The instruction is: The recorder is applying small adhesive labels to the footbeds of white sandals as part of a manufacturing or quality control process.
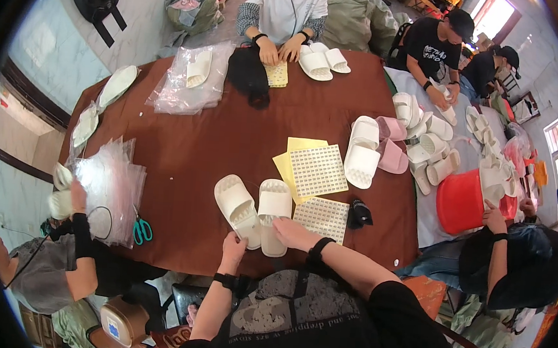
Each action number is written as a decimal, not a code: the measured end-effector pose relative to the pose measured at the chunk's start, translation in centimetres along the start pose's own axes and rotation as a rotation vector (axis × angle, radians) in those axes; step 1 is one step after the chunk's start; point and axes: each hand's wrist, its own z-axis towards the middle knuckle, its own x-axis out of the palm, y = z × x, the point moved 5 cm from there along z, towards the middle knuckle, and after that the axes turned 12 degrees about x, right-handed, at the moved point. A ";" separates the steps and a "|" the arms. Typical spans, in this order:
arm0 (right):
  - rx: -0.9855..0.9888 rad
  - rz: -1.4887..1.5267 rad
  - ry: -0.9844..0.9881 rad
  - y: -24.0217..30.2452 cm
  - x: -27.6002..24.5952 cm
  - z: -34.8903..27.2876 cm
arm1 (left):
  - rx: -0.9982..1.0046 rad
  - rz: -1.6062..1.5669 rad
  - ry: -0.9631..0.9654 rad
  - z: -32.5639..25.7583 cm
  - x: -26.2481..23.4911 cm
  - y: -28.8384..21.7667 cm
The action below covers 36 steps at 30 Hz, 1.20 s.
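Note:
Two white slippers lie side by side on the brown table [203,143] right in front of me. My left hand [233,243] pinches the near end of the left slipper [238,207]. My right hand [290,232] rests on the near end of the right slipper [273,214], fingers pressed on its sole. Just to the right lies a sticker sheet [322,217], with another sticker sheet [318,170] on yellow paper beyond it.
A small black object [359,214] lies by the sticker sheets. Clear plastic bags [113,185] and teal scissors [141,229] sit at the left, where another person works. More white and pink slippers [384,146] and a red bucket [461,201] are at the right, among other workers.

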 end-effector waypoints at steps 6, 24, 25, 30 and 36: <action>0.127 0.300 0.241 2.5 -6.2 1.1 | -0.004 -0.089 0.011 -0.7 0.0 -2.9; 0.148 0.016 -0.106 0.1 -7.8 2.1 | -0.134 -0.333 0.055 -1.5 -0.3 -4.8; 0.156 0.157 -0.079 -0.4 -8.3 1.8 | -0.134 -0.369 0.043 -1.6 -0.3 -5.2; 0.272 0.335 -0.174 -1.8 -13.0 -0.8 | -0.088 -0.600 -0.049 -2.0 -0.7 -6.3; 0.454 0.748 -0.172 -4.2 -13.8 -4.2 | 0.083 -0.598 0.053 -1.8 0.5 -10.5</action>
